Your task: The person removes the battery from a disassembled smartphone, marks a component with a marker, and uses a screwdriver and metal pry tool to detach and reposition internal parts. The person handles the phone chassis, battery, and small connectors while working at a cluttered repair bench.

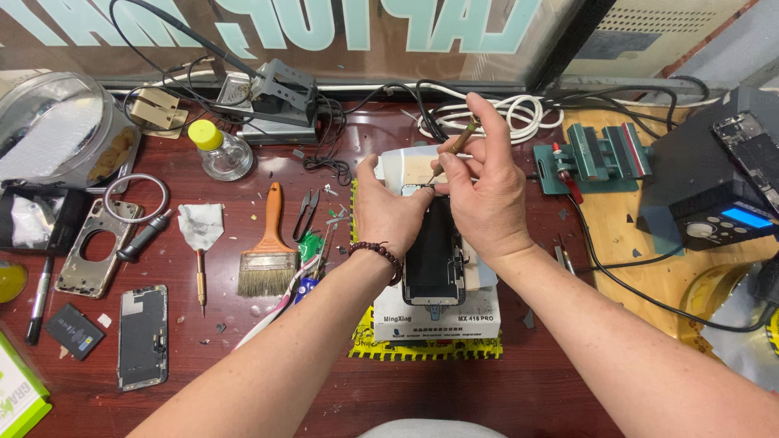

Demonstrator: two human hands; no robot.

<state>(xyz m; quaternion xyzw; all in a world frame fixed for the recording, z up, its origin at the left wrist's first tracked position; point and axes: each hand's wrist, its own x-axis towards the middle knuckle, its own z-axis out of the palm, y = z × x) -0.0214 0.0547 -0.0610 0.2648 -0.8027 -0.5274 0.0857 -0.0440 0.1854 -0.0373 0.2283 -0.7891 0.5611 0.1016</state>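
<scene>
Two hands: both bare, at mid-worktop over a black phone (434,255).
Phone: lies flat, screen-side dark, on a white heating pad (438,318) that rests on a yellow-edged mat (422,349).
Left hand (388,212): bead bracelet at wrist; grip closed on the phone's top left edge, thumb raised.
Right hand (485,195): grip pinched shut on a thin brass-handled tool (454,148), tip down at the phone's top edge.
Left of pad: flat brush (268,247), black tweezers (306,212), small screwdriver (200,276).
Left edge of worktop: phone frame (97,247), loose screen (144,337), battery (75,331).
Far edge: yellow-capped bottle (221,150), white cable coil (519,113).
Far right: green vise (600,158) on a wooden board.
</scene>
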